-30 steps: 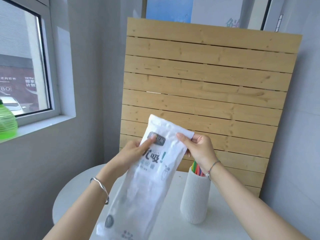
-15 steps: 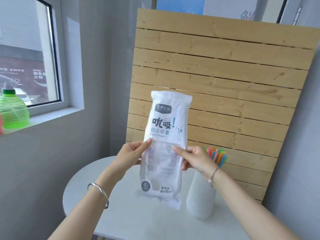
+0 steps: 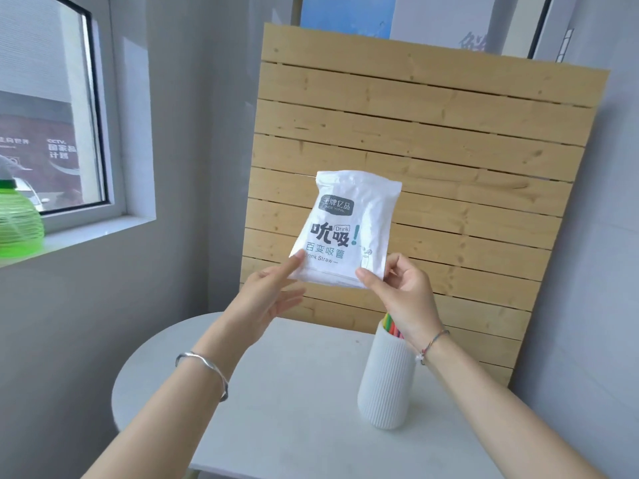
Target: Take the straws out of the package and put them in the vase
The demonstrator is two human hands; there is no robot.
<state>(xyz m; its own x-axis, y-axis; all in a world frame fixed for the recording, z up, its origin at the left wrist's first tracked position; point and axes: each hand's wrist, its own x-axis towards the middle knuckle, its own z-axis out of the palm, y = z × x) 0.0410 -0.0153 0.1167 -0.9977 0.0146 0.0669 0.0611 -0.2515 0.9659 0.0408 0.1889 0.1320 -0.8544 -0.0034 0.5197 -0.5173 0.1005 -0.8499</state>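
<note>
I hold a white straw package [image 3: 349, 229] upright in the air above the table, printed side toward me, its lower half folded back out of sight. My right hand [image 3: 401, 292] pinches its lower right corner. My left hand [image 3: 269, 292] touches the lower left edge with thumb and fingertip, other fingers spread. Below my right wrist stands a white ribbed vase [image 3: 385, 382] with coloured straws [image 3: 390, 324] showing at its rim; my right hand hides most of them.
The vase stands on a round white table [image 3: 276, 409]. A wooden slat panel [image 3: 432, 150] leans against the wall behind it. A green bottle [image 3: 17, 223] sits on the windowsill at the left.
The package has been lifted higher and folded to about half its length. My hands moved up with it, and the view shifted so the vase sits lower right.
</note>
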